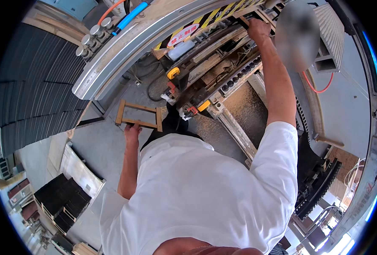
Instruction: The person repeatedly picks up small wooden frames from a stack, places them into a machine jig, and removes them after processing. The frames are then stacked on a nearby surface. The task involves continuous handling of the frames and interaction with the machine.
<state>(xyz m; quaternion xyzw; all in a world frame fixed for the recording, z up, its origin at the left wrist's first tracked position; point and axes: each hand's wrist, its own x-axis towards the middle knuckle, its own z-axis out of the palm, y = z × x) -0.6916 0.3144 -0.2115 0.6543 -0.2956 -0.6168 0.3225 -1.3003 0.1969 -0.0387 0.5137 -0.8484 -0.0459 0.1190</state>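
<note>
left arm lowered beside the body; left hand pinches the near rail of a wooden frame, clear of the floor. open machine bay, sawdust within. right arm stretched far forward, right hand at wooden strips; fingers curled, cannot tell if gripping.

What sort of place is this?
Likely a woodworking workshop: loose tan sawdust around a long grey metal machine, and a rectangular brown wooden frame in the left hand.

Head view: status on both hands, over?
Left hand gripping wooden frame. Right hand at machine's far side, grip unclear. Yellow fittings between hands.
</note>
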